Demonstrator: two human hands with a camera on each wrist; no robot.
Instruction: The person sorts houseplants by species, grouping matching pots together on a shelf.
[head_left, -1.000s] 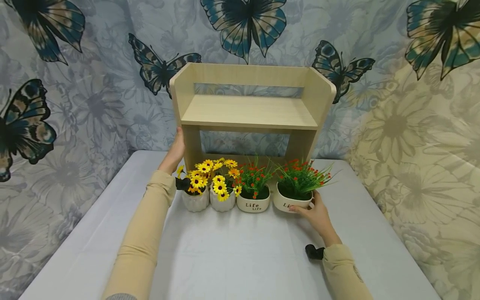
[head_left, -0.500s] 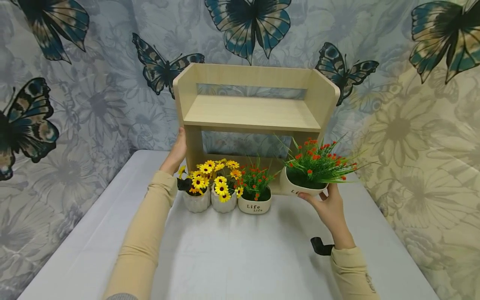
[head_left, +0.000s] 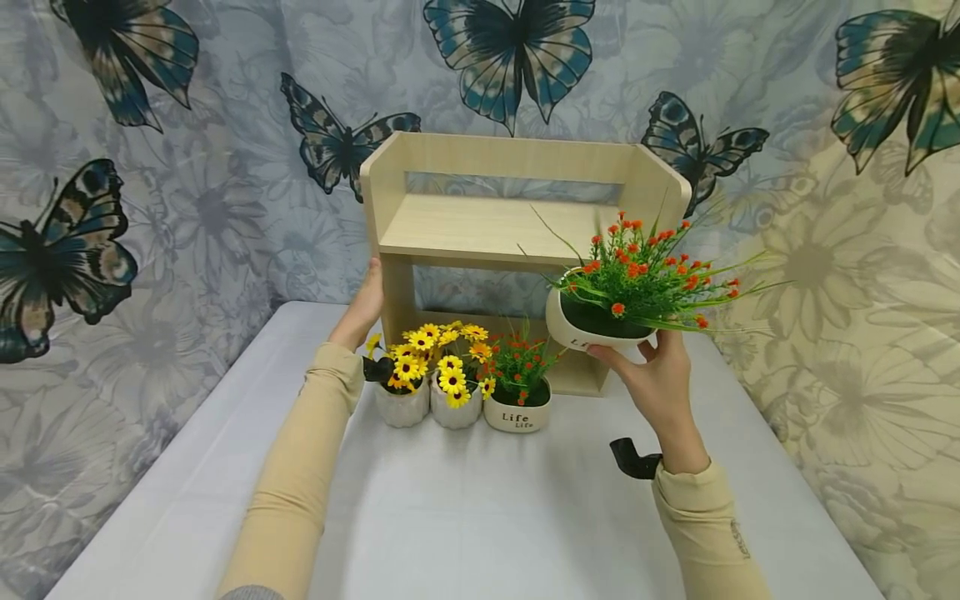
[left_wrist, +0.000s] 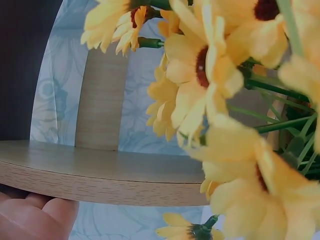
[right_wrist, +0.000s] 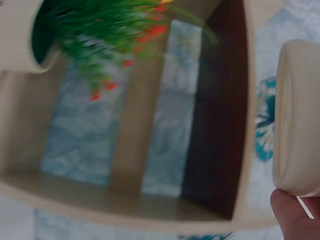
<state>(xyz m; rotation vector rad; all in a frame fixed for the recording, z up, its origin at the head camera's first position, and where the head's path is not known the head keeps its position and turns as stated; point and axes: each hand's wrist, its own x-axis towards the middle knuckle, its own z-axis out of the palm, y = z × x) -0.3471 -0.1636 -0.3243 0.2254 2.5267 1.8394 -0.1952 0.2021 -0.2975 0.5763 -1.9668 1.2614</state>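
Observation:
In the head view my right hand (head_left: pixel 660 383) grips a cream oval flowerpot (head_left: pixel 558 321) with grass and small red flowers, held up before the right side of a wooden shelf (head_left: pixel 495 225). The right wrist view shows my thumb (right_wrist: pixel 290 212) at the rim of that pot (right_wrist: pixel 312 115). At the shelf's left side panel (left_wrist: pixel 100 187) my left hand (head_left: pixel 362 310) rests against the outer face; some of its fingers are hidden. Beside it stand two whitish pots with yellow flowers (head_left: pixel 402 408) and one cream "Life" pot (head_left: pixel 517 417) with red flowers.
A white cloth (head_left: pixel 465 517) covers the table. The shelf has an upper board and a lower compartment, with the standing pots in front. Behind hangs a butterfly-patterned cloth (head_left: pixel 517 58). Black straps (head_left: pixel 633 460) stick out near both wrists.
My right hand has lifted the red-flowered pot off the table and raised it to about the upper board's height. My left hand stays at the shelf's side. The view has shifted slightly.

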